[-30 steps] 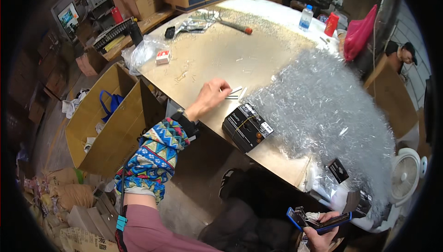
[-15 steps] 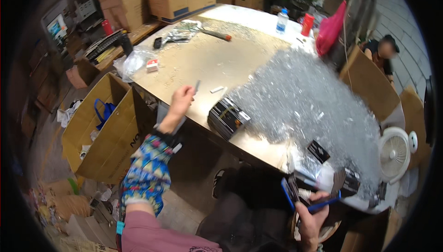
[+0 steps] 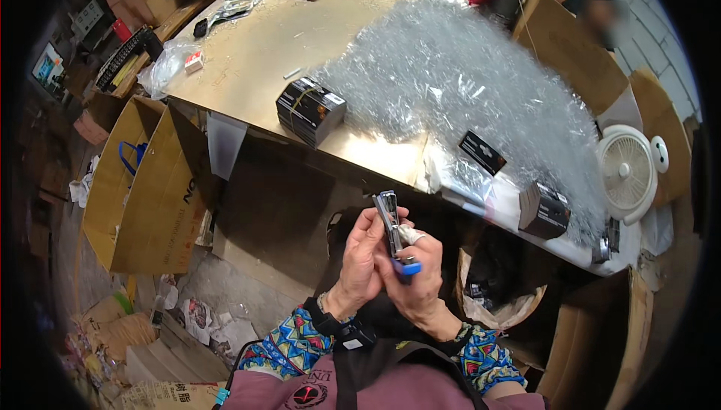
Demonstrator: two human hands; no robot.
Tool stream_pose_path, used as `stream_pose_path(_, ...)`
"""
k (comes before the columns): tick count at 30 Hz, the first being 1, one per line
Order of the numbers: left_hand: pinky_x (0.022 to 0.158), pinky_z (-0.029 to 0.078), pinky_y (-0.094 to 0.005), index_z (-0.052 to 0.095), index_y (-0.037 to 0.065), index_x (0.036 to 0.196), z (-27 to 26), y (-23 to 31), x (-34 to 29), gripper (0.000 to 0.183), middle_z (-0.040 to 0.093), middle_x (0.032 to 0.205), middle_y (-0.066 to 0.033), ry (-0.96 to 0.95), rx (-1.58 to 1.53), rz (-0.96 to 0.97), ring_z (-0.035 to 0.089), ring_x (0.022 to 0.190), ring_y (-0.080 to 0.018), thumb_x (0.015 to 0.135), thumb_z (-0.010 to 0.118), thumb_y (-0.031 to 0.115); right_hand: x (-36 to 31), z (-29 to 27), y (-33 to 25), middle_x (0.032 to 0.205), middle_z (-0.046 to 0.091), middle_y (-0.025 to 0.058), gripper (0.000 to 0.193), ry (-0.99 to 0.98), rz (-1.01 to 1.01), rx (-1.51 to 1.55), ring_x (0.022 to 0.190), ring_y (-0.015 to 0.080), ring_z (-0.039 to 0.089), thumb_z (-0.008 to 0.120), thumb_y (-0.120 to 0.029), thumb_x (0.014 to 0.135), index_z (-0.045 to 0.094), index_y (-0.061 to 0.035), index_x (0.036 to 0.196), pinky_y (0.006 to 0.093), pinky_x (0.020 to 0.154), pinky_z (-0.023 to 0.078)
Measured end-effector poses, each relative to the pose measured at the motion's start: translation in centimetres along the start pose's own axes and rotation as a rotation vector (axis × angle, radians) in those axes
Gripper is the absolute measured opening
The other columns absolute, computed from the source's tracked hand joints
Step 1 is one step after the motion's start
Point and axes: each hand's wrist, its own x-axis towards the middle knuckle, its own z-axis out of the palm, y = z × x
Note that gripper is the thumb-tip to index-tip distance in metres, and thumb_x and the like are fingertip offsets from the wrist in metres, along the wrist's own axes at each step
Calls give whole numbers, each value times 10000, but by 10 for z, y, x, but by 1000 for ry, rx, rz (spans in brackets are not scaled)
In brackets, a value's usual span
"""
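Note:
In front of my body, both hands meet on a slim, dark stapler [image 3: 390,218] with a blue end, tilted and seemingly opened out. My left hand [image 3: 357,263] closes its fingers on the upper part; whether a thin strip is still in those fingers is hidden. My right hand [image 3: 417,278] grips the lower part near the blue end, and one finger has a white wrap. Beyond my hands, a banded stack of black printed cards [image 3: 312,110] stands at the table's front edge, and a single black card [image 3: 482,152] lies to its right.
A big heap of clear plastic bags [image 3: 466,79] covers the right of the table [image 3: 248,57]. Another black card stack [image 3: 544,209] and a white fan [image 3: 627,173] are at right. Open cardboard boxes [image 3: 143,207] stand at left and right. A person [image 3: 601,19] is at far right.
My left hand has come back from over the table with a thin grey strip and joined my right. The stapler has moved left and up, to the middle. The view has shifted.

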Motion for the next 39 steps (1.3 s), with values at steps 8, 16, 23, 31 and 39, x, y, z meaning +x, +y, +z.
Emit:
stream_pose_path(8, 667, 502, -252, 540, 63, 1089, 14, 4, -23, 215, 595, 1043, -62, -76, 86, -201, 577, 803, -116, 968, 511, 237, -22, -63, -8, 1082, 554, 173, 246, 28, 153, 394, 978, 281, 561, 598, -36, 794, 616, 35, 1028, 362, 853, 445)
stream_pose_path(16, 675, 493, -252, 553, 82, 1033, 19, -10, -46, 155, 605, 961, -7, -150, 475, -241, 569, 812, -70, 950, 549, 213, 17, -79, 7, 1054, 543, 125, 257, -185, 142, 134, 986, 222, 533, 707, -101, 785, 670, -39, 1032, 299, 840, 430)
stream_pose_path(23, 753, 460, -228, 509, 54, 1088, 38, -14, -50, 220, 578, 991, -31, -53, 326, -169, 548, 864, -78, 901, 617, 96, -3, -79, -5, 994, 551, 132, 138, 87, 346, 1210, 846, 199, 593, 561, -71, 919, 590, 43, 991, 285, 712, 523)
stream_pose_path(31, 653, 532, -301, 566, 55, 1038, 5, -22, -39, 321, 614, 793, -43, 130, -59, -417, 623, 703, -155, 944, 530, 360, -8, -70, -21, 934, 611, 189, 177, -105, 315, 1347, 727, 206, 599, 600, -111, 900, 619, 57, 952, 290, 536, 520)
stream_pose_path(39, 377, 333, -217, 514, 113, 968, -6, -10, -22, 314, 516, 697, -29, 162, -270, -470, 395, 449, -96, 970, 451, 420, 0, -65, -13, 883, 652, 151, 124, -543, 250, 1178, 804, 241, 615, 643, 31, 814, 668, 67, 931, 340, 751, 493)
